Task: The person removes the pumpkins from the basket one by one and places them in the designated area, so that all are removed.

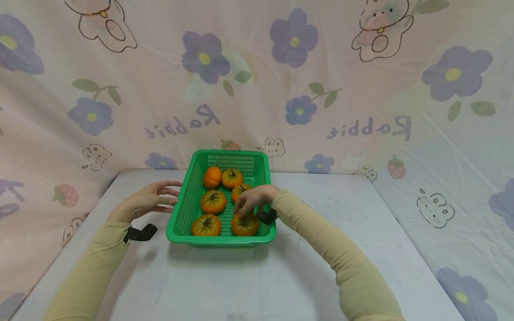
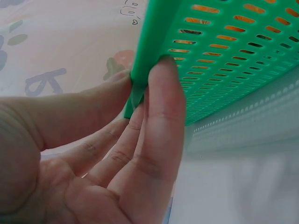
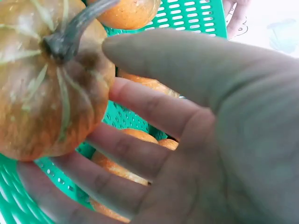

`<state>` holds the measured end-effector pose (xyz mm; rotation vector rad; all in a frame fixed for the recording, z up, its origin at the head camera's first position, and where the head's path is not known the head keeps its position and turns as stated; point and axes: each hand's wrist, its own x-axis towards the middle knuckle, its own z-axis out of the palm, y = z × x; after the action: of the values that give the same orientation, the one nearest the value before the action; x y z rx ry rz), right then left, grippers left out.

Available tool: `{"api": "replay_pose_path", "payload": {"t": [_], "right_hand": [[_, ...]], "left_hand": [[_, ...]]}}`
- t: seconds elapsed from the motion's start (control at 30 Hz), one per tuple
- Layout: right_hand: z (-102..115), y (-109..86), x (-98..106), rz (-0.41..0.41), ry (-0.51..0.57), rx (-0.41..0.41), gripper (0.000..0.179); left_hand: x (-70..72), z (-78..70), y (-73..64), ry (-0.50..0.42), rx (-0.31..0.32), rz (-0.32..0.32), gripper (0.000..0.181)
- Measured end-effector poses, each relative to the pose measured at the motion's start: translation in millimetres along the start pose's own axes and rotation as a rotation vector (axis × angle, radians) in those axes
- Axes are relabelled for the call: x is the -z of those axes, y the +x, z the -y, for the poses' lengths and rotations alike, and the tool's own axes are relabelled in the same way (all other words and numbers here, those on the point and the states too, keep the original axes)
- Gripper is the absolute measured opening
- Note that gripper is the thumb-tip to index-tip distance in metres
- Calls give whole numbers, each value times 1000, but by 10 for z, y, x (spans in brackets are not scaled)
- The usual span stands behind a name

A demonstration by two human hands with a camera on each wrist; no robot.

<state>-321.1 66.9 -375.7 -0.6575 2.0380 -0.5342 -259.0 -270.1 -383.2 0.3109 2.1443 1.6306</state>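
The right hand dips into the basket, fingers spread, thumb at the near-right pumpkin of 6, not closed round it. That stem slants upper right in the wrist view. The left hand pinches the left rim. The basket's long axis runs away from the person.

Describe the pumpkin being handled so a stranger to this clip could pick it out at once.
Start with the white table and the green basket on it. In the head view, go to the basket's near right corner. The orange pumpkin there is the only one the right grip touches.
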Motion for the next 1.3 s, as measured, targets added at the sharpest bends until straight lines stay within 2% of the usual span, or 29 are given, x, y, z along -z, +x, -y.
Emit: {"api": "replay_pose_path", "payload": {"t": [0.3,0.5,0.73,0.9,1.03,1.3], "right_hand": [[2,9,-3,53,-14,30,31],[4,6,3,65,-31,32,32],[19,-9,5,70,-33,37,33],[31,-27,17,67,-47,76,33],[47,-75,37,38,-40,135,34],[71,-277,135,-101,25,238,37]], "left_hand": [[-8,-13,2,-1,5,0,69],[-11,-11,9,5,21,-12,67],[-10,-23,-3,-6,9,-2,68],[-4,-11,13,1,10,-3,67],[0,8,32,3,21,-11,67],[-2,21,16,8,13,-9,65]]}}
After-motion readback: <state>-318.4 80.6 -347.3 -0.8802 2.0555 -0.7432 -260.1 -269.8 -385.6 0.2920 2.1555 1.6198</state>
